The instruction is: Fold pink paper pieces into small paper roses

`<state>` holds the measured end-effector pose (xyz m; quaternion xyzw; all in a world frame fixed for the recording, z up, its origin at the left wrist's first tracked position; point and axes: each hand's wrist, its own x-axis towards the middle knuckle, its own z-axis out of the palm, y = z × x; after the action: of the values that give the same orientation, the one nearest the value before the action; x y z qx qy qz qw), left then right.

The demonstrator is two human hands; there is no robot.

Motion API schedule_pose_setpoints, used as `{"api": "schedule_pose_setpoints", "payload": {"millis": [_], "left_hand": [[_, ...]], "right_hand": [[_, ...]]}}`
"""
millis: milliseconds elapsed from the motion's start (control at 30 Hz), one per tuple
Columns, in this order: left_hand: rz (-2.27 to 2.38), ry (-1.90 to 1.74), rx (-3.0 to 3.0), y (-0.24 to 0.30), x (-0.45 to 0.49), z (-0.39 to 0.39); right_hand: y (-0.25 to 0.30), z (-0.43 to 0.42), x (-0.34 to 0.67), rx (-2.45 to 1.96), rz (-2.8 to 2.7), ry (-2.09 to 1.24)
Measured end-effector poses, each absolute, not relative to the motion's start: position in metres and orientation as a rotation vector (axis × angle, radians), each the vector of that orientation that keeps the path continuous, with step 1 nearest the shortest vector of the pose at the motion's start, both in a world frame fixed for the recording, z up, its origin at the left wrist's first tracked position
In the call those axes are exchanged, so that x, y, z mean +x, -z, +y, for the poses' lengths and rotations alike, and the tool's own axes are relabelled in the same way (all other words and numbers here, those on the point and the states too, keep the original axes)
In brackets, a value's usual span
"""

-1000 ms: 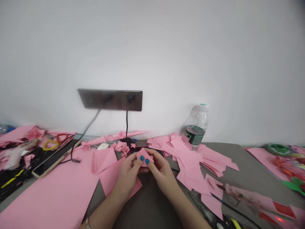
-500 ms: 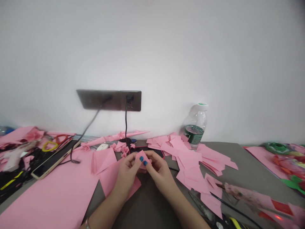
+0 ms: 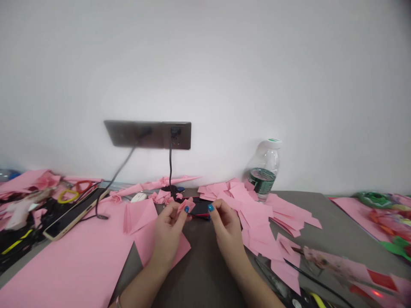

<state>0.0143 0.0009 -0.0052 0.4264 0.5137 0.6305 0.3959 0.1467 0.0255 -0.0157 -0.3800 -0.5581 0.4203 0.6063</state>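
My left hand [image 3: 170, 231] pinches a small folded piece of pink paper [image 3: 189, 205] between thumb and fingers. My right hand [image 3: 228, 229] is held a short way to the right, apart from that piece, its thumb and fingers curled together. Whatever may be in the right fingertips is hidden or too small to make out. Beneath my left wrist lies a pink paper square [image 3: 182, 252], next to a stack of folded pink paper [image 3: 141, 216]. Behind both hands is a black, red-edged object [image 3: 201, 208], partly covered.
Many pink paper pieces [image 3: 257, 218] spread to the right, by a water bottle [image 3: 265, 171]. At lower right lie a glue gun [image 3: 346, 265] with its red light on and a dark bladed tool [image 3: 272, 278]. A phone [image 3: 75, 214] and large pink sheet [image 3: 73, 261] lie left.
My hands were together on the pink paper. They have parted: the right has moved off to the right, and the left still holds the piece, now tilted differently.
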Motion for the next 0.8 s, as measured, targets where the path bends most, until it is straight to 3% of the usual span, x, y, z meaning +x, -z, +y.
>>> {"api": "schedule_pose_setpoints", "payload": {"millis": [167, 333, 567, 800], "left_hand": [[1.319, -1.437, 1.479, 0.005, 0.015, -0.002], [1.292, -1.318, 1.793, 0.015, 0.016, -0.004], [1.171, -1.495, 1.114, 0.007, 0.020, -0.001], [1.126, -1.350, 1.103, 0.008, 0.017, 0.005]], "right_hand": [[0.011, 0.017, 0.139, -0.693, -1.471, -1.114], [0.016, 0.023, 0.138, -0.783, -1.247, -1.116], [0.019, 0.032, 0.145, -0.836, -1.212, -1.242], [0.017, 0.026, 0.145, -0.934, -1.383, -1.044]]}}
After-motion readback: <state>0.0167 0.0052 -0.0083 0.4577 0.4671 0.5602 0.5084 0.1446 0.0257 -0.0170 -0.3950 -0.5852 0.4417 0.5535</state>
